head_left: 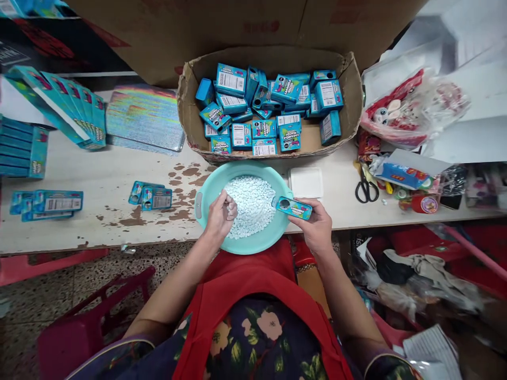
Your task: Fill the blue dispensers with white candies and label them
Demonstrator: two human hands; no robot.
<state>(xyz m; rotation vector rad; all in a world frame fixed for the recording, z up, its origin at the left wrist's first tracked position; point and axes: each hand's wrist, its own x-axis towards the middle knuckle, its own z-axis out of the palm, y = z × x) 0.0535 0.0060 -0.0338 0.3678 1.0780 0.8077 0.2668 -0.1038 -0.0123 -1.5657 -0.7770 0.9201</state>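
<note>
A light green plastic basin (pixel 257 247) sits at the table's front edge, with many small white candies (pixel 253 206) heaped inside. Over its left side my left hand (pixel 222 214) is closed, fingers curled in; whatever it may hold is hidden. My right hand (pixel 317 224) grips a small blue candy box (pixel 293 207) at the basin's right rim. That box is tilted toward the candies, and a flap at its left end stands open. Behind the basin, a cardboard carton (pixel 194 145) holds many similar blue boxes (pixel 288 88), lying in various directions.
Flattened-looking blue boxes (pixel 156 198) lie left of the basin, with another group (pixel 55 203) farther left. A white square lid or tray (pixel 306 182) is beside the basin. Black-handled scissors (pixel 366 190) and plastic-bagged items (pixel 404 116) are on the right. A purple stool (pixel 75 338) stands below left.
</note>
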